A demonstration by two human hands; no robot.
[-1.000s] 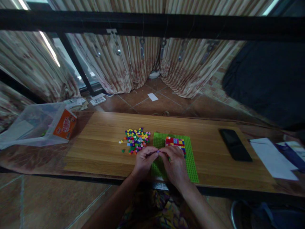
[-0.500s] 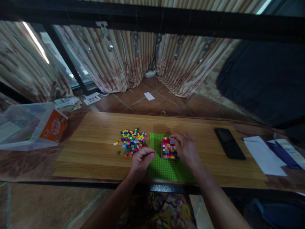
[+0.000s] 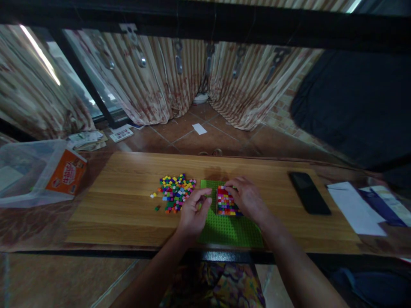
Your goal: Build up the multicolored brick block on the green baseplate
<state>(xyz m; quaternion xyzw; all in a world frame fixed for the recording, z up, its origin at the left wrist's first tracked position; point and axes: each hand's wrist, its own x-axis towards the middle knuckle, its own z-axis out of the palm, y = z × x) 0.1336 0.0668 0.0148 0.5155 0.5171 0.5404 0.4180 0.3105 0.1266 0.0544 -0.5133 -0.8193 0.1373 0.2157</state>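
Observation:
A green studded baseplate point(image 3: 231, 233) lies on the wooden board, with a block of small multicoloured bricks point(image 3: 225, 203) standing on it. The fingers of my right hand point(image 3: 247, 196) are closed together at the block's far edge and cover its right side. Whatever is between those fingertips is too small to make out. My left hand point(image 3: 194, 214) hovers over the plate's left edge, thumb and forefinger apart, with nothing visible between them. Just beyond it is a loose pile of tiny coloured bricks point(image 3: 175, 192), partly hidden by that hand.
A black phone point(image 3: 308, 192) lies to the right on the wooden board point(image 3: 122, 214), with white paper point(image 3: 355, 209) beyond it. At the far left stands a clear plastic bin point(image 3: 35, 192) with an orange label. Curtains point(image 3: 180, 90) hang behind the table.
My left thumb and forefinger, pinched together before, have spread apart, and that hand has risen slightly. My right hand has shifted a little left along the block's far edge. The view has moved slightly.

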